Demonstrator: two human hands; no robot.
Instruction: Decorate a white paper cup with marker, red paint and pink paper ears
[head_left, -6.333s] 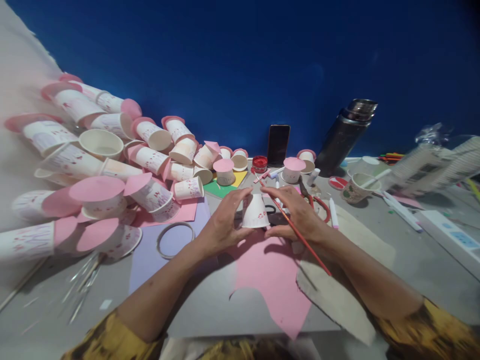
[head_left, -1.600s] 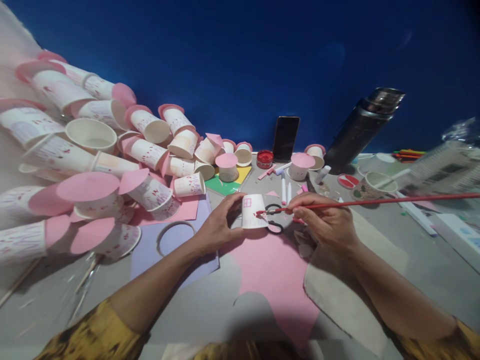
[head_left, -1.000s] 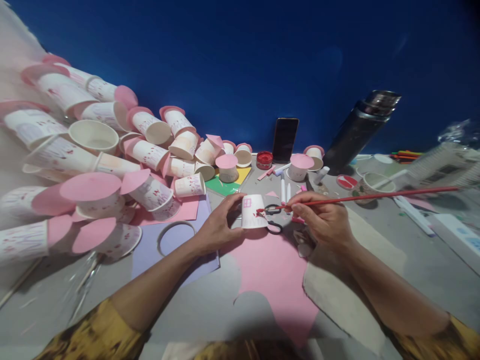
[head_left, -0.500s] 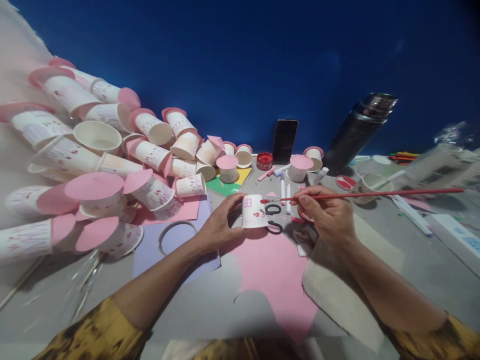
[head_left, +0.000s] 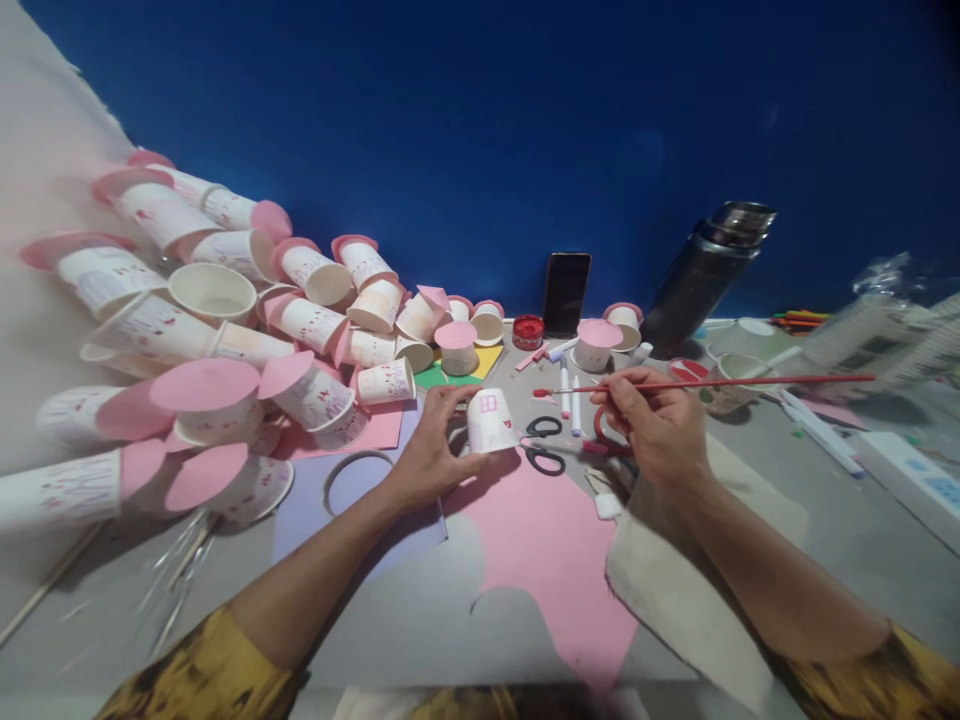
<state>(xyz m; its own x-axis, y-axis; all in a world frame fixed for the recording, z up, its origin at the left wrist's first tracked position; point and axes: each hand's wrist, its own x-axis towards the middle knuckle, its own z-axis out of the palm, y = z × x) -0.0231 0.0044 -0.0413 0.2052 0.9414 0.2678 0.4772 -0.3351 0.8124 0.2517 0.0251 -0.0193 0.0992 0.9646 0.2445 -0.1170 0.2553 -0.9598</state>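
my left hand [head_left: 435, 440] had the white paper cup [head_left: 491, 422] in the middle of my view, narrow end up and leaning a little, thumb under the wide rim and fingers by the narrow end, opened about as far as the cup was tall. my right hand [head_left: 660, 425] was at three o'clock from it, fingers pinched closed around the red brush [head_left: 750, 383]. the brush's red tip hung apart from the cup wall at two o'clock, a gap between them; its long handle ran out past three. just beside the rim at four, the scissors [head_left: 546, 455] lay with their loops parted. pink paper [head_left: 547, 560] spread toward five, its curved cut edge bordering gray tabletop [head_left: 450, 630] around six. at eight, a ring [head_left: 328, 488] lay on purple paper [head_left: 367, 500]; the pile of pink-topped cups [head_left: 251, 343] crowded nine to ten. the red paint pot [head_left: 528, 332] stood at one.
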